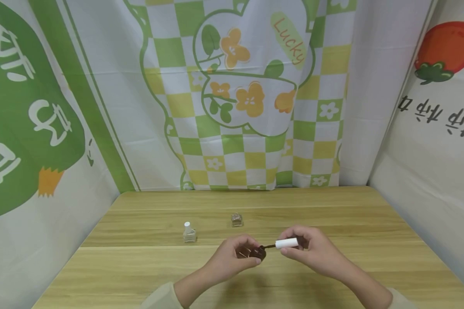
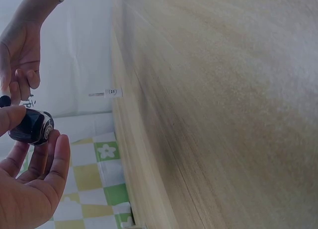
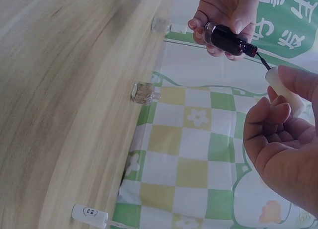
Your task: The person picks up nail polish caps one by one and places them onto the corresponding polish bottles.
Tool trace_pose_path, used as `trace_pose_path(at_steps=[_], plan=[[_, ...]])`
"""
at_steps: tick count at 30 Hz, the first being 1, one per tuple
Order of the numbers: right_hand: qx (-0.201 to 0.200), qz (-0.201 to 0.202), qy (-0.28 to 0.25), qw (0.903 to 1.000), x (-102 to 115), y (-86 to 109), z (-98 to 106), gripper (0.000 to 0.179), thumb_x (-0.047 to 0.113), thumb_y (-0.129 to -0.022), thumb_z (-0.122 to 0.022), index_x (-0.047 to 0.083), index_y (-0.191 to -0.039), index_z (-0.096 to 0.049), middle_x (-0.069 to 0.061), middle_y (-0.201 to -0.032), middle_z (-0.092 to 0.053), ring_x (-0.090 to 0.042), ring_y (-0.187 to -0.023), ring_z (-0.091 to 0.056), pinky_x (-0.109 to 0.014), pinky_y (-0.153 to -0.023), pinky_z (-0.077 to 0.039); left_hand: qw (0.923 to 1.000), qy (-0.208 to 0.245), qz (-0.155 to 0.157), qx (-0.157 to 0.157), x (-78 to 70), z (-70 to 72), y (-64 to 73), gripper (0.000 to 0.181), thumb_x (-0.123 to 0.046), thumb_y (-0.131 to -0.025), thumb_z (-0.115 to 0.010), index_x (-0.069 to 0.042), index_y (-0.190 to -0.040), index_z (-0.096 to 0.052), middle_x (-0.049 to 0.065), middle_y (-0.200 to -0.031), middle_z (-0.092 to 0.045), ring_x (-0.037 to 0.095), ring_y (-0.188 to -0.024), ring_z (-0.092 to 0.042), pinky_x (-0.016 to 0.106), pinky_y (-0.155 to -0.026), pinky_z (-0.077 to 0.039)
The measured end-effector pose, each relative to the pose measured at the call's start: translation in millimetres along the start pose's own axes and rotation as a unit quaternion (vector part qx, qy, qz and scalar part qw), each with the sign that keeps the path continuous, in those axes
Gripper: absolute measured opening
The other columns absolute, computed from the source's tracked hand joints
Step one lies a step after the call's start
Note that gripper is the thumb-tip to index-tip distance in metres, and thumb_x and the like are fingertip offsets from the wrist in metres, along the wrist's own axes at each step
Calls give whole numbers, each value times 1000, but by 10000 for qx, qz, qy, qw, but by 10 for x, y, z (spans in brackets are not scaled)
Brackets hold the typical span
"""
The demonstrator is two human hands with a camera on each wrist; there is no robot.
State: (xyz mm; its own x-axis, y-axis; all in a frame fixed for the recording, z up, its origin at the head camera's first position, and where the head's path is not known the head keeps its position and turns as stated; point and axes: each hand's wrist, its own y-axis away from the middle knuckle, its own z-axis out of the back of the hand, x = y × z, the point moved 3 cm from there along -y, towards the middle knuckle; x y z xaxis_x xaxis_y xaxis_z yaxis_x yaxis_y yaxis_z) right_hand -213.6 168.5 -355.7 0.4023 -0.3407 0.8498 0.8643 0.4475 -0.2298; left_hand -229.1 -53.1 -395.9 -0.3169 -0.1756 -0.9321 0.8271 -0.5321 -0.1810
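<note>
My left hand (image 1: 229, 259) holds a small nail polish bottle (image 3: 226, 39) filled with dark polish, its thumb on one side and fingers on the other. The bottle is uncapped and tilted, its neck toward the right hand. My right hand (image 1: 320, 254) pinches a white brush cap (image 1: 286, 243) between thumb and fingers. From the cap extends a dark, polish-coated brush (image 3: 264, 61), its tip at the bottle's mouth. In the left wrist view the bottle's round base label shows, while the cap is mostly cut off.
A clear bottle with a white cap (image 1: 189, 235) stands left on the wooden table (image 1: 147, 266). Farther back stands an uncapped glittery bottle (image 1: 236, 220). Another white brush cap (image 3: 89, 215) stands on the table, brush upward. Printed curtains hang around the table.
</note>
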Motion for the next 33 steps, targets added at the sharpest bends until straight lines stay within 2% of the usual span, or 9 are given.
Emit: trace_pose_path(at_steps=[13,20,33], plan=[[-30,163,-32,9999,18,-5,-47,17,15,-87,-73,6,-101,-67,-4,-88,-64,-10,-65,-51,-22,-54,-45,9999,-72,-90,9,31,-25,-19,21,-5,-85,-72,-4,-105,-67,4,-100,-69,14,-80,-63,24,-71,-53],[-84,343,-298,9989,-7,-25,-96,19,14,-88,-73,4,-103,-67,-9,-93,-66,-13,-73,-60,-25,-61,-51,9997,-121,-221,68,39,-31,-16,20,-9,-85,-73,-7,-104,-67,-2,-98,-69,13,-82,-64,27,-74,-54],[-130,349,-412,9985,-12,-64,-158,18,17,-89,-72,6,-102,-67,-8,-93,-66,-16,-75,-63,-29,-66,-55,9998,-70,-182,89,12,-53,-14,21,-10,-86,-73,-6,-105,-67,-1,-98,-69,12,-82,-65,26,-74,-54]])
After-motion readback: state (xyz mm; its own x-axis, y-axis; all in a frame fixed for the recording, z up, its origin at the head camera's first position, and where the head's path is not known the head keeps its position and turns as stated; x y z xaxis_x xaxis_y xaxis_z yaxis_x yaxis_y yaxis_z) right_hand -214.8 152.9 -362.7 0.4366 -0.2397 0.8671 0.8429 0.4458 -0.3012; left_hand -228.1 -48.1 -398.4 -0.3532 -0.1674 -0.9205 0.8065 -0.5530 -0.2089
